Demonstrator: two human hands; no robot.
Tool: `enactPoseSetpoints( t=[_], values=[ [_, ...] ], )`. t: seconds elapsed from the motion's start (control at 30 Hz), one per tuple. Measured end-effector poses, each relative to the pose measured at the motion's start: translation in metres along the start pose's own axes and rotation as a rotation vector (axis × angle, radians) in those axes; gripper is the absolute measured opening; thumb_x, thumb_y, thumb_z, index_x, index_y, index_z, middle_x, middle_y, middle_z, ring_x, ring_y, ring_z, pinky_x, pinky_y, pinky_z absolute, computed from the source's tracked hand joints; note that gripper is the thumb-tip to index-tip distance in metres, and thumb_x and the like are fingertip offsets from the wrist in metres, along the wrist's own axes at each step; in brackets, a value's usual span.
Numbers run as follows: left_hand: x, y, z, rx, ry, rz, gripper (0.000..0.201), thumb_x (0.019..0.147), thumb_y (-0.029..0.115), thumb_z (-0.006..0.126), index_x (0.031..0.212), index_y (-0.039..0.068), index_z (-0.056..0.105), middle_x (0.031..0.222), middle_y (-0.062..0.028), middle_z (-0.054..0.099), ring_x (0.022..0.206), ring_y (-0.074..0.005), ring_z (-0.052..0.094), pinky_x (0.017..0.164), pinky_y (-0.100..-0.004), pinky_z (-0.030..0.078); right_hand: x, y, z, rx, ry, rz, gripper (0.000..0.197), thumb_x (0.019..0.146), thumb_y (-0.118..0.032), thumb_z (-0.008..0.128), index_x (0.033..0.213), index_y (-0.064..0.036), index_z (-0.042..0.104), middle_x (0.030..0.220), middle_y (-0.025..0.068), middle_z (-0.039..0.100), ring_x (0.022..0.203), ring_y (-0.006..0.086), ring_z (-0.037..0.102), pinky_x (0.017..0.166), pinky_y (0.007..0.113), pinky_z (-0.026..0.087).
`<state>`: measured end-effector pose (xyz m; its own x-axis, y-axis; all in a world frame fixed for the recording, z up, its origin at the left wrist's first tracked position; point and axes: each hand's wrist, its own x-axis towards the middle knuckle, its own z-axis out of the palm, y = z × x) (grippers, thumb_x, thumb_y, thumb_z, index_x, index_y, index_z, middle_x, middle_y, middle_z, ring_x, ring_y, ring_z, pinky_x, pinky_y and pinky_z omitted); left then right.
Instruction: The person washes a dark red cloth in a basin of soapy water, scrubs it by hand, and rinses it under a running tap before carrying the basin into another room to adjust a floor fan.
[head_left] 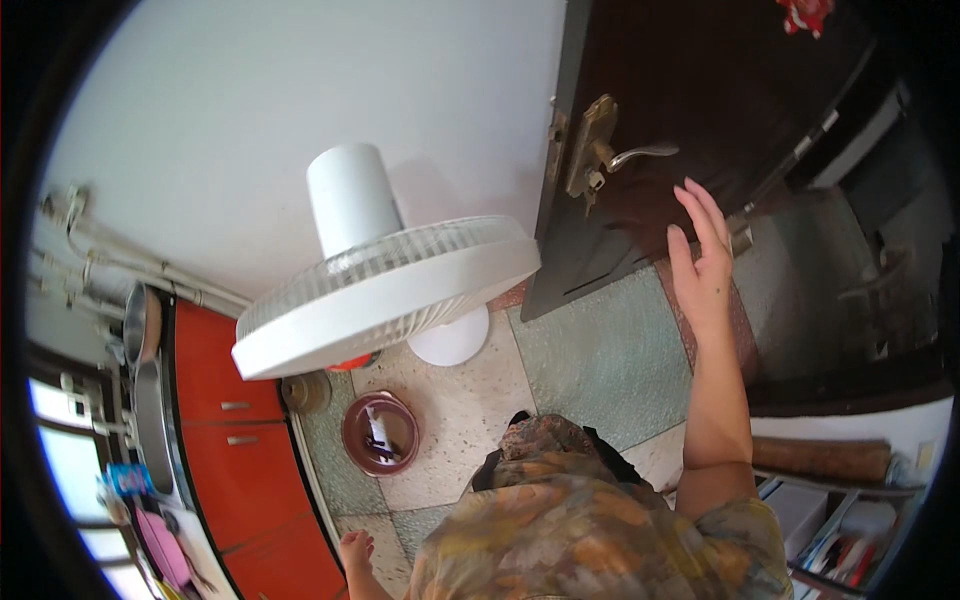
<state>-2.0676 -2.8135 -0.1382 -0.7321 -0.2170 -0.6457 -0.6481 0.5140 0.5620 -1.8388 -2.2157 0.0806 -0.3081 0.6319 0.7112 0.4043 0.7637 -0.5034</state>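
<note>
Head view: white fan (385, 285) stands beside dark door (690, 110).

Dark brown door (700, 110) seen at the far right, standing ajar, brass lock plate and silver lever handle (640, 153) fitted near its left edge, handle level, untouched.

Bright daylight is admitted from the window (60, 470) at lower left, where glare is blown out. A soft shadow is cast on the white wall (250, 120) by the fan (385, 290). Edges are bent and vignetted; the dark door (700, 90) is underexposed.
</note>
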Motion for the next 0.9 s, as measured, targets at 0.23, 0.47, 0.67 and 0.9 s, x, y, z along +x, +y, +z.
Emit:
enactPoseSetpoints(
  t=[0.23, 0.47, 0.67, 0.9],
  values=[
    [-0.021, -0.116, -0.023, 0.005, 0.127, 0.076, 0.013, 0.061, 0.009, 0.067, 0.062, 0.003, 0.056, 0.053, -0.0017, 0.052, 0.045, -0.0085, 0.044, 0.041, -0.0240, 0.036, 0.000, -0.011, 0.017, 0.128, -0.157, -0.130, 0.008, 0.077, -0.002, 0.052, 0.084, -0.0042, 0.053, 0.106, 0.0116, 0.052, 0.097, 0.0242, 0.050, 0.085, 0.030, 0.036],
    [-0.097, -0.191, -0.019, -0.123, 0.219, -0.056, 0.016, 0.067, 0.016, 0.062, 0.073, 0.002, 0.064, 0.062, -0.0063, 0.059, 0.057, -0.0111, 0.052, 0.051, -0.0258, 0.041, 0.052, 0.047, 0.063, 0.005, -0.366, -0.267, 0.027, 0.083, -0.010, 0.046, 0.109, -0.0068, 0.049, 0.114, 0.0122, 0.046, 0.105, 0.0255, 0.044, 0.089, 0.033, 0.035],
    [-0.154, -0.289, 0.005, -0.515, 0.578, -0.306, 0.016, 0.068, 0.013, 0.055, 0.077, 0.000, 0.062, 0.064, -0.0087, 0.058, 0.054, -0.0151, 0.055, 0.047, -0.0275, 0.043, 0.117, 0.085, 0.125, -0.197, -0.348, -0.390, 0.039, 0.081, -0.016, 0.047, 0.120, -0.0134, 0.042, 0.125, 0.0106, 0.038, 0.113, 0.0284, 0.037, 0.091, 0.036, 0.031],
    [-0.226, -0.269, 0.087, -0.677, 0.454, -0.601, 0.020, 0.073, 0.018, 0.057, 0.089, 0.007, 0.055, 0.072, -0.0039, 0.054, 0.060, -0.0159, 0.053, 0.048, -0.0276, 0.037, 0.139, 0.086, 0.159, -0.415, -0.397, -0.273, 0.036, 0.084, -0.031, 0.042, 0.120, -0.0257, 0.043, 0.123, -0.0003, 0.042, 0.108, 0.0259, 0.042, 0.085, 0.040, 0.034]
  ],
)
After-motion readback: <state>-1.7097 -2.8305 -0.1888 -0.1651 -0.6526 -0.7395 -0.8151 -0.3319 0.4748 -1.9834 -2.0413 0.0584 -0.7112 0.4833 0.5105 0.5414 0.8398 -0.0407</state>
